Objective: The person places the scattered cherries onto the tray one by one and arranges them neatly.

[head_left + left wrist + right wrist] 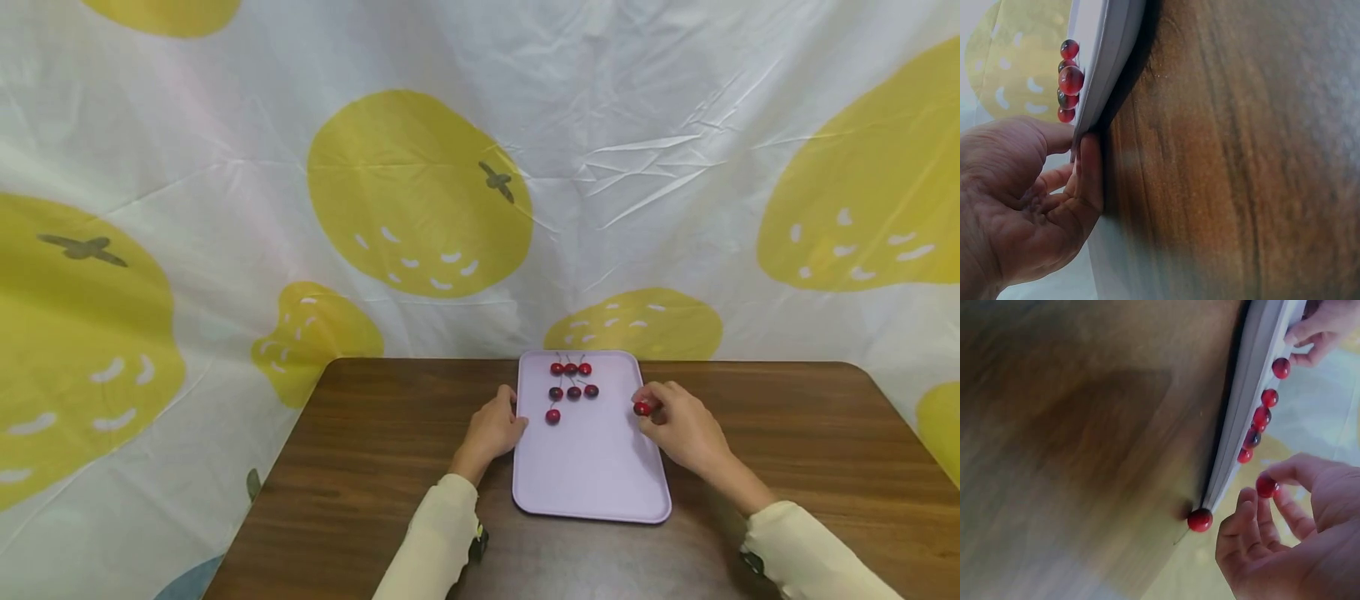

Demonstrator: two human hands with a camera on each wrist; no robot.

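A pale lilac tray [592, 467] lies on the table, with red cherries [573, 392] in its far left part: two rows of three and a single cherry [552, 416] nearer. My left hand [493, 429] pinches the tray's left rim, thumb on the upper side and fingers against the outside, as the left wrist view shows. Over the tray's right edge, my right hand [686, 427] holds a cherry [1266, 485] between thumb and fingertips. Another cherry [1200, 520] with a thin stem sits on the table beside the tray's right side, mostly hidden by the hand in the head view.
The brown wooden table [390, 433] extends to both sides of the tray. Behind its far edge hangs a white curtain [585, 233] printed with yellow fruit.
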